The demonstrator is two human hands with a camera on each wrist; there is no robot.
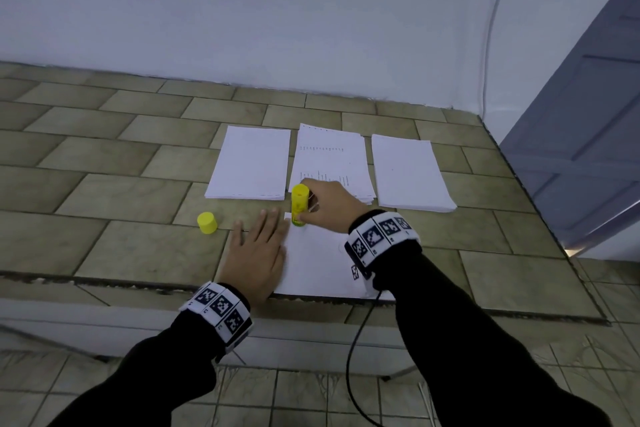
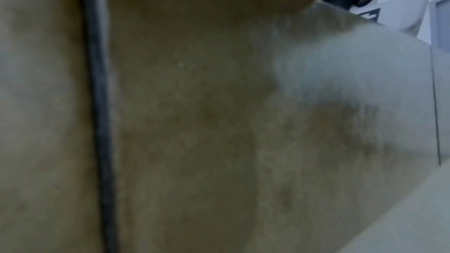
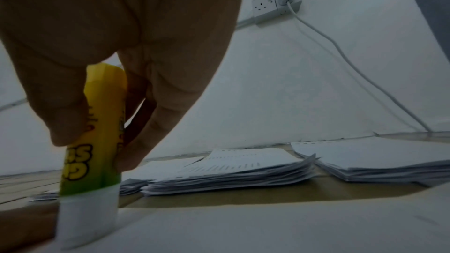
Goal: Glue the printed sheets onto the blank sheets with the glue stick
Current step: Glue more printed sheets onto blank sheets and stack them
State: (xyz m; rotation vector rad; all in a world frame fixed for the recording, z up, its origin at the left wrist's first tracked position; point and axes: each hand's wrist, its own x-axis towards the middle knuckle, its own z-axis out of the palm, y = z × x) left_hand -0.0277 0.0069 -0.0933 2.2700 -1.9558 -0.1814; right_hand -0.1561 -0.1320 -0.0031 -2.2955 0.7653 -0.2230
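On the tiled counter [image 1: 104,156], three paper stacks [image 1: 331,163] lie at twelve o'clock. One sheet [image 1: 318,263] lies under my flat, open left hand [image 1: 256,253]. My right hand [image 1: 329,204] grips one glue stick [image 1: 299,205], tip down on the sheet's ten o'clock corner; label unreadable. One yellow cap [image 1: 207,223] stands at nine o'clock.

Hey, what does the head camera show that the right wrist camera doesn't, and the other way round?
Only the head view: the left hand flat on the near sheet, and the yellow cap on the tiled counter.

Only the right wrist view: a wall socket with a white cable plugged in.

Both: the right hand holding the glue stick tip down on the sheet, paper stacks behind.
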